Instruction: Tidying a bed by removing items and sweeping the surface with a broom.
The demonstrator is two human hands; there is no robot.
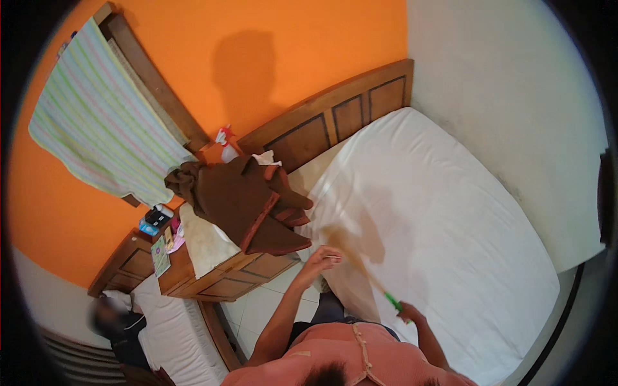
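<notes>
My right hand grips the green handle of a hand broom. The broom's straw-coloured head reaches up and left over the near left side of the bed, blurred by motion. A white sheet covers the mattress, with creases towards its left edge. My left hand is raised by that edge, close to the broom head, with its fingers curled. Whether it holds anything is unclear. Beyond my left hand, a brown blanket with reddish trim lies heaped on a wooden cabinet.
A wooden headboard stands behind the mattress. Near the blanket is a spray bottle with a red trigger. A booklet and small boxes sit on the cabinet. At lower left, a person is by a second bed. A striped curtain hangs on the orange wall.
</notes>
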